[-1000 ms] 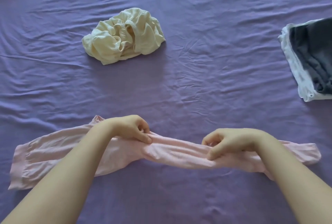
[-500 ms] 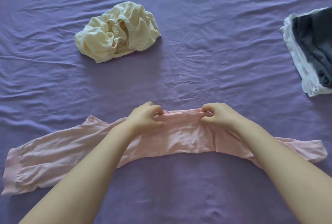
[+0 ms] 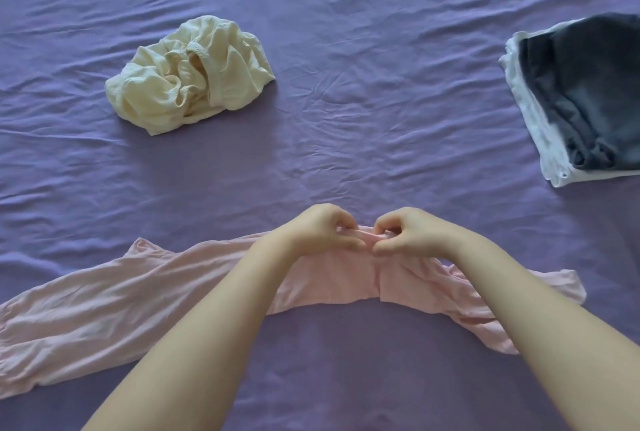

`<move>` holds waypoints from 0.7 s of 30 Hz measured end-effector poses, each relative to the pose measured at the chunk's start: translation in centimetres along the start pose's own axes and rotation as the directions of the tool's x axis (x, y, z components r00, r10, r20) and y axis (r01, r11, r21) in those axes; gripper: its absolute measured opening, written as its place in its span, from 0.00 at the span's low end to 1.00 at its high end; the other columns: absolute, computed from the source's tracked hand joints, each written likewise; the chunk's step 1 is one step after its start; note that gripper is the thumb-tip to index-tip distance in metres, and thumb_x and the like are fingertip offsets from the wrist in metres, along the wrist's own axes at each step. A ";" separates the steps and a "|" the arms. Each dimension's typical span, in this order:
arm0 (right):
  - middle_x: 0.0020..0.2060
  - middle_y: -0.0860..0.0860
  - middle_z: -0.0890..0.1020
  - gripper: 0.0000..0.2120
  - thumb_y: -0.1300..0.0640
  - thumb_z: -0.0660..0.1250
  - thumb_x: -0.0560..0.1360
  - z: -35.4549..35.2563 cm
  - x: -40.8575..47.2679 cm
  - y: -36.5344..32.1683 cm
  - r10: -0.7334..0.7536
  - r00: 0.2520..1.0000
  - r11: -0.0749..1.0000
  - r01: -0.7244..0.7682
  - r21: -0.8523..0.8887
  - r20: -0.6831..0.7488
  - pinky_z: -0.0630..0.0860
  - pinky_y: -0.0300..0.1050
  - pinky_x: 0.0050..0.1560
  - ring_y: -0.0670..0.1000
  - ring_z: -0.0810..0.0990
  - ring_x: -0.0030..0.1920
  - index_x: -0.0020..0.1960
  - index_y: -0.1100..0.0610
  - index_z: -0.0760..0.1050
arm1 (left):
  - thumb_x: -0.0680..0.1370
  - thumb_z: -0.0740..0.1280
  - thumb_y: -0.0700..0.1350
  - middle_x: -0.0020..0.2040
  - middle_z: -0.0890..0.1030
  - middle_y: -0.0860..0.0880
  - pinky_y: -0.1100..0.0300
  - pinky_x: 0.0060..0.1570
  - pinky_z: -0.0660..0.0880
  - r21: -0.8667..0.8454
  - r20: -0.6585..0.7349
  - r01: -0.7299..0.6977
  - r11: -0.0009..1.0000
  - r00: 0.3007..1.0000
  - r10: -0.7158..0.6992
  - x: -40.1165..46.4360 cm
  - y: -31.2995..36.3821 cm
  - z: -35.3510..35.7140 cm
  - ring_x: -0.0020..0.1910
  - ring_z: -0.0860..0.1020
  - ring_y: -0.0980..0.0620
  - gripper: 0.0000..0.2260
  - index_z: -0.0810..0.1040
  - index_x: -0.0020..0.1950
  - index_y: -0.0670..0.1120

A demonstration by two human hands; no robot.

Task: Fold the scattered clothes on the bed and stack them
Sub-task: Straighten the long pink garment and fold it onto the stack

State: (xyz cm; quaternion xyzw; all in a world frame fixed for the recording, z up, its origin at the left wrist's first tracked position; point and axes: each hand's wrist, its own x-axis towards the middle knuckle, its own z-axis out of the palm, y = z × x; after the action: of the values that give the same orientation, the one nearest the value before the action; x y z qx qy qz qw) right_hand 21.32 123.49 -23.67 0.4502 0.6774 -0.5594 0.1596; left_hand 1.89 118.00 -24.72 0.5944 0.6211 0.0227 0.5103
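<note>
Purple bedsheet (image 3: 346,140) is bare between the near pink garment (image 3: 145,299) and the items at the far left and right edges; the garment's left end runs off frame. Left hand (image 3: 320,228) and right hand (image 3: 403,231), nearly touching, each pinch its top edge at center, fingers curled. Count: one pink garment, one crumpled cream garment (image 3: 188,74), one folded stack at right, dark grey piece (image 3: 588,91) on a white piece (image 3: 540,140).

A home bedroom: a bed under a wrinkled purple sheet (image 3: 346,126), with clothes (image 3: 194,74) strewn across it.
</note>
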 end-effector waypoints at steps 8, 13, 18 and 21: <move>0.29 0.46 0.64 0.18 0.40 0.70 0.62 -0.9 -3.1 3.4 0.094 0.986 0.995 -0.097 0.013 0.136 0.59 0.47 0.35 0.49 0.62 0.32 0.31 0.51 0.66 | 0.69 0.74 0.53 0.44 0.81 0.59 0.65 0.48 0.72 -0.149 -0.157 0.068 0.987 0.983 -0.091 -0.6 -0.1 -0.3 0.47 0.77 0.60 0.04 0.81 0.38 0.61; 0.30 0.47 0.65 0.24 0.34 0.71 0.62 -2.9 -5.6 5.2 0.123 0.973 0.992 -0.128 0.009 0.196 0.60 0.44 0.36 0.47 0.63 0.32 0.31 0.53 0.67 | 0.72 0.72 0.45 0.43 0.79 0.60 0.72 0.41 0.70 -0.228 -0.187 0.084 0.970 0.974 -0.129 -0.5 0.4 0.1 0.41 0.76 0.65 0.05 0.82 0.43 0.56; 0.31 0.48 0.68 0.22 0.41 0.72 0.65 -3.6 -7.1 6.2 0.062 0.988 0.988 -0.080 0.132 0.140 0.63 0.43 0.37 0.47 0.66 0.33 0.37 0.61 0.73 | 0.71 0.73 0.47 0.30 0.75 0.63 0.74 0.32 0.66 -0.159 -0.044 0.102 0.982 0.993 -0.110 -0.3 1.1 0.3 0.32 0.72 0.66 0.05 0.80 0.39 0.57; 0.28 0.47 0.67 0.16 0.46 0.71 0.66 -3.8 -7.4 6.3 0.074 0.997 0.995 -0.077 0.069 0.032 0.62 0.41 0.34 0.46 0.64 0.30 0.32 0.58 0.71 | 0.69 0.75 0.53 0.27 0.73 0.62 0.73 0.29 0.64 -0.126 0.123 0.117 0.985 0.987 -0.101 -0.4 1.6 0.1 0.29 0.70 0.63 0.05 0.81 0.38 0.56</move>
State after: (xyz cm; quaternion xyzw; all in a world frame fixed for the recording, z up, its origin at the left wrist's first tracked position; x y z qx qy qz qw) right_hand 31.46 123.51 -20.99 0.4727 0.6375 -0.5828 0.1745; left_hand 3.01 118.13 -23.50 0.5245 0.6191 0.0012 0.5845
